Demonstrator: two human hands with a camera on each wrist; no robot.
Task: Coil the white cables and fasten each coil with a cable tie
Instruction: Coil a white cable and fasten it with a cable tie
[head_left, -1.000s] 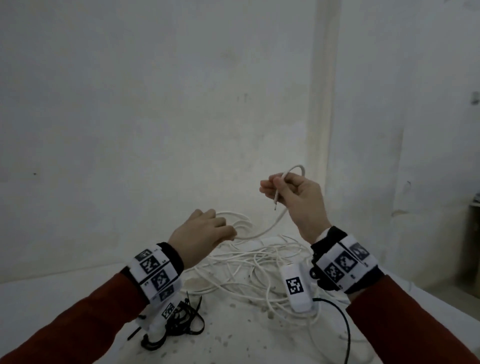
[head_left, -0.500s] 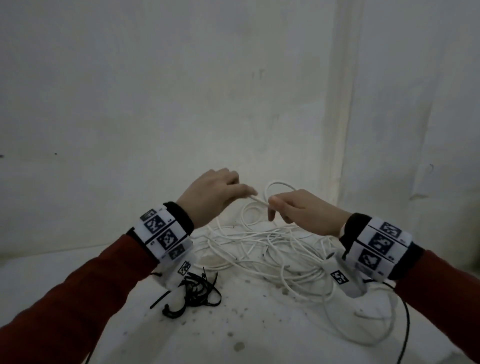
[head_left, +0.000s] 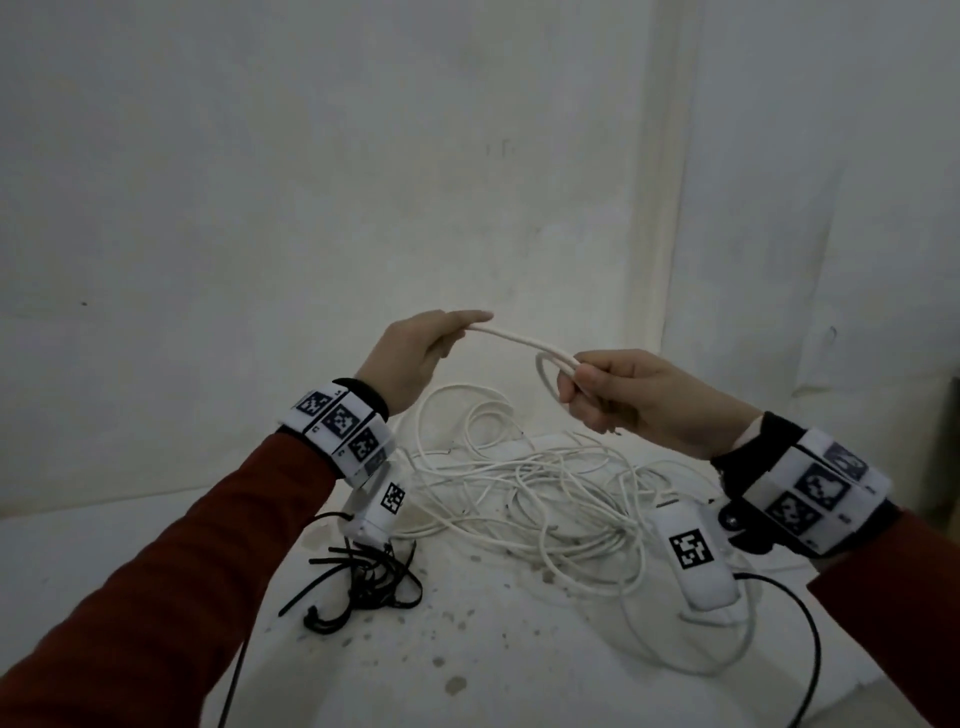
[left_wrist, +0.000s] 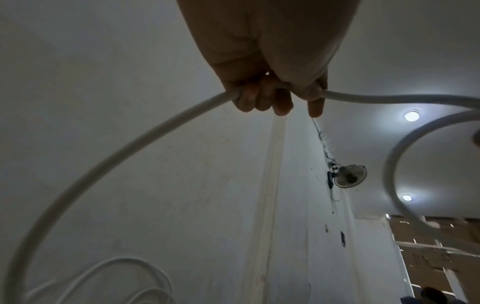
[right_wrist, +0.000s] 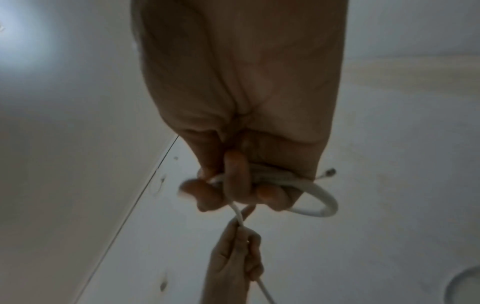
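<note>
A white cable (head_left: 511, 338) runs taut between my two raised hands above the table. My left hand (head_left: 415, 358) grips it with curled fingers (left_wrist: 262, 98); from there the cable (left_wrist: 124, 156) arcs down to the tangle. My right hand (head_left: 613, 389) holds a small loop of the same cable (head_left: 545, 376), with the cable's metal-tipped end (right_wrist: 328, 172) sticking out beside the thumb. The loop (right_wrist: 319, 205) curls round under my fingers. A loose tangle of white cables (head_left: 530, 483) lies on the white table (head_left: 467, 649). Black cable ties (head_left: 363, 582) lie in a pile at the front left.
White walls close off the back and right, meeting at a corner (head_left: 670, 208). A black wire (head_left: 810, 639) runs from my right wrist unit across the table's right side. A wall fan (left_wrist: 349, 175) hangs high up.
My hands met at the cable, then drew apart. The left hand rose and now holds the cable stretched toward the right hand's small loop.
</note>
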